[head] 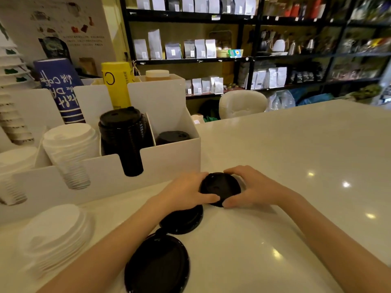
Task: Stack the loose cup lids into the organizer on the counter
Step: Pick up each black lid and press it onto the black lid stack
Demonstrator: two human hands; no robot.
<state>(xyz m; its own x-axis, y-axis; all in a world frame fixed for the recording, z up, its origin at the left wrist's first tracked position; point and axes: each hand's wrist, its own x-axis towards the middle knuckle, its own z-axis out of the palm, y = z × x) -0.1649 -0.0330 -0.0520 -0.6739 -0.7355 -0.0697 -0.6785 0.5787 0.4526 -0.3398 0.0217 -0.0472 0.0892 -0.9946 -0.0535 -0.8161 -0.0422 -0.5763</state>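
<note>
We are at a pale, glossy counter (296, 149) in a coffee shop, with dark shelves of bagged goods behind it. Our fingers curl around a small stack of black lids (220, 188): the left hand (186, 192) cups its left edge with the thumb lying across the near rim, and the right hand (254, 187) closes on the right edge, thumb low at the front and fingers over the far side. Both hands are closed snugly on the stack, which sits on or just above the counter; we cannot tell which. We judge the two-sided hold is there to square the lids up so they nest and travel as one piece.

The lids are round, matte black plastic with a raised dome and a small sip hole near the rim. Two more black lids lie loose nearer to us, one (182, 220) partly under the left wrist and a larger-looking one (157, 265) at the bottom edge. A pile of white lids (55, 235) waits to the left.

Beyond the hands stands the white organizer (169, 159). Its right compartment holds only a short black stack (172, 137), the middle one a tall black stack (124, 136), the next a white stack (69, 144). The low right compartment looks the likely home for ours.
</note>
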